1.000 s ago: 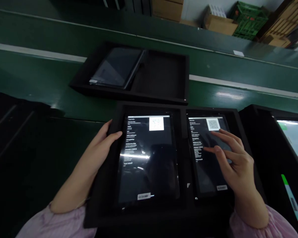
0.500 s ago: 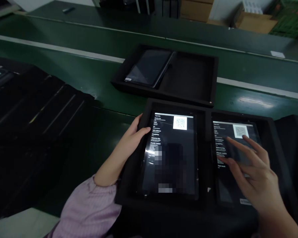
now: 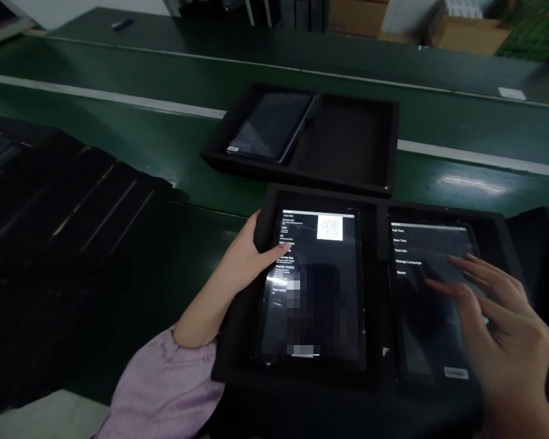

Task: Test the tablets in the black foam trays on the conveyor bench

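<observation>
A black two-compartment tray (image 3: 377, 323) lies before me with a tablet in each compartment. My left hand (image 3: 242, 262) grips the tray's left side; its thumb reaches over the lit screen of the left tablet (image 3: 318, 262), and the other fingers are hidden. That screen shows white text and a QR code, with part of it pixelated. Over the right tablet (image 3: 421, 329) hovers my right hand (image 3: 507, 329), fingers apart and holding nothing. The right screen lists a short menu, and a small white label sits near its bottom. Whether a fingertip touches the glass I cannot tell.
Behind, another black tray (image 3: 350, 143) holds a dark tablet (image 3: 269, 125) tilted in its left half. Black trays or covers (image 3: 59, 201) crowd the left side. A green work surface (image 3: 476, 164) runs across, with cardboard boxes (image 3: 469, 33) beyond it.
My right hand has drawn back to the right, and the right tablet has switched from the info page with the QR code to a menu. My left thumb has slid farther over the left screen.
</observation>
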Available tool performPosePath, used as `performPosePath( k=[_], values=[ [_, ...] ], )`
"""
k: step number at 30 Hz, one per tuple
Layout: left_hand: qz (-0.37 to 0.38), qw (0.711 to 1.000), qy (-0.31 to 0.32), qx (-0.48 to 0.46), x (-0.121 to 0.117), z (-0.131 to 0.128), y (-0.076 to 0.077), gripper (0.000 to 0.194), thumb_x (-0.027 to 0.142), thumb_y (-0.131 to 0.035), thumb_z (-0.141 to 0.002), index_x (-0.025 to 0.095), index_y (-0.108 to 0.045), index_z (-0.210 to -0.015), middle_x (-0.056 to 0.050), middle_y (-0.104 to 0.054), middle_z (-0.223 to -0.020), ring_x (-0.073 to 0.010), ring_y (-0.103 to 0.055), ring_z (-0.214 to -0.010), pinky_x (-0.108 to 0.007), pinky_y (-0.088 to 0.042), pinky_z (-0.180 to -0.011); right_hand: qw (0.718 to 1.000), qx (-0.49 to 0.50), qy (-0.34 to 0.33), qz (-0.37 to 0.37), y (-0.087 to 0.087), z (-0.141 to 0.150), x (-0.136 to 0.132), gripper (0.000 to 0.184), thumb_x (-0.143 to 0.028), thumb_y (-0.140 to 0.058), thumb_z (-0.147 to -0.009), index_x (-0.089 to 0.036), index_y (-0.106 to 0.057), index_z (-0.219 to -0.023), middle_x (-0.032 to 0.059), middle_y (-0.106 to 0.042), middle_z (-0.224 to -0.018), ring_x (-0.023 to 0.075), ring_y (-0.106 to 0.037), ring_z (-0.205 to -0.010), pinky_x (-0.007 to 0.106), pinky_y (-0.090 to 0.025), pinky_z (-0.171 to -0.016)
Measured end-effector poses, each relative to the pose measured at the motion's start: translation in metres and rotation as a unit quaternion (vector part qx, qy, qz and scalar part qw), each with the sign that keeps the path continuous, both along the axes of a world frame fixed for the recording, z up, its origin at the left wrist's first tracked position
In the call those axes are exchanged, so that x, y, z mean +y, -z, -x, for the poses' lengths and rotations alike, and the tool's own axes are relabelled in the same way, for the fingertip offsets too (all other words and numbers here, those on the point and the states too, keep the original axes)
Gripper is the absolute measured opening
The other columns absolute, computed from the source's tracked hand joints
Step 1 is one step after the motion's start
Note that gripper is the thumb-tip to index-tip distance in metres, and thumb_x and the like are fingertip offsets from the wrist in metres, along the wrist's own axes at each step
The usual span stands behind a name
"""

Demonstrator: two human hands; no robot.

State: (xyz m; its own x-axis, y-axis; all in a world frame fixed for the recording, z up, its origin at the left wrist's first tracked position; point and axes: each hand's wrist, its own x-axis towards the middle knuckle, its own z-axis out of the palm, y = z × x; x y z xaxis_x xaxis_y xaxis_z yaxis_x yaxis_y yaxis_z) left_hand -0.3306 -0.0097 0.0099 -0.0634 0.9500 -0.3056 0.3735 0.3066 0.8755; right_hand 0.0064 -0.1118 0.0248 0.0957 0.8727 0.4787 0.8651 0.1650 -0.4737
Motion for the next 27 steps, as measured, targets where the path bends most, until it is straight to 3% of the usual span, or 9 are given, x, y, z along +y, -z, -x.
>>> performPosePath(
  k=[3, 7, 13, 19, 24, 27],
  values=[
    [-0.006, 0.999, -0.009, -0.049, 0.011, -0.004, -0.003, 0.089, 0.051, -0.080, -0.077, 0.018, -0.050, -0.154, -0.015, -0.064, -0.151, -0.0373, -0.058, -0.140, -0.053, -0.043, -0.121, 1.000, -0.009, -0.022, -0.001, -0.012, -0.008, 0.003, 0.024, -0.033, -0.058, -0.106, -0.040, -0.082, -0.103, -0.0010, -0.075, -0.127, 0.0358, -0.067, -0.129, 0.060, -0.060, -0.090],
    [-0.028, 0.994, -0.021, -0.104, 0.027, -0.012, -0.004, 0.078, 0.041, -0.072, -0.078, 0.018, -0.053, -0.151, -0.013, -0.063, -0.151, -0.0368, -0.057, -0.141, -0.052, -0.043, -0.121, 0.998, -0.005, 0.038, -0.045, -0.022, -0.016, 0.016, 0.026, -0.031, -0.058, -0.106, -0.038, -0.083, -0.105, 0.0011, -0.076, -0.125, 0.0352, -0.065, -0.133, 0.064, -0.053, -0.107],
    [-0.022, 0.995, -0.012, -0.098, 0.032, -0.010, 0.003, 0.087, 0.033, -0.067, -0.077, 0.020, -0.043, -0.159, -0.012, -0.056, -0.158, -0.0356, -0.050, -0.147, -0.050, -0.037, -0.126, 0.998, 0.029, 0.009, -0.055, -0.009, -0.010, 0.022, 0.027, -0.028, -0.058, -0.106, -0.039, -0.083, -0.105, 0.0026, -0.077, -0.114, 0.0339, -0.070, -0.122, 0.059, -0.058, -0.094],
    [-0.028, 0.998, 0.009, -0.063, 0.031, -0.007, 0.006, 0.092, 0.030, -0.071, -0.080, 0.019, -0.035, -0.164, -0.014, -0.052, -0.162, -0.0345, -0.048, -0.150, -0.052, -0.034, -0.128, 0.999, 0.015, 0.033, -0.032, -0.002, -0.014, 0.022, 0.029, -0.029, -0.055, -0.107, -0.040, -0.082, -0.105, 0.0046, -0.075, -0.116, 0.0342, -0.067, -0.123, 0.062, -0.057, -0.098],
    [-0.017, 0.997, -0.009, -0.074, 0.030, -0.011, -0.002, 0.087, 0.034, -0.073, -0.080, 0.021, -0.043, -0.161, -0.013, -0.056, -0.160, -0.0365, -0.050, -0.148, -0.053, -0.035, -0.128, 0.995, -0.100, 0.012, -0.022, 0.010, -0.022, 0.028, 0.033, -0.038, -0.052, -0.108, -0.023, -0.080, -0.117, 0.0194, -0.063, -0.140, 0.0497, -0.049, -0.142, 0.076, -0.049, -0.105],
    [0.001, 0.995, -0.030, -0.092, 0.029, -0.012, -0.005, 0.085, 0.036, -0.074, -0.080, 0.024, -0.046, -0.160, -0.009, -0.057, -0.160, -0.0362, -0.049, -0.150, -0.052, -0.038, -0.127, 0.992, -0.124, -0.001, 0.009, 0.016, -0.022, 0.028, 0.039, -0.042, -0.048, -0.109, -0.022, -0.077, -0.126, 0.0205, -0.052, -0.154, 0.0520, -0.038, -0.150, 0.078, -0.043, -0.111]
  ],
)
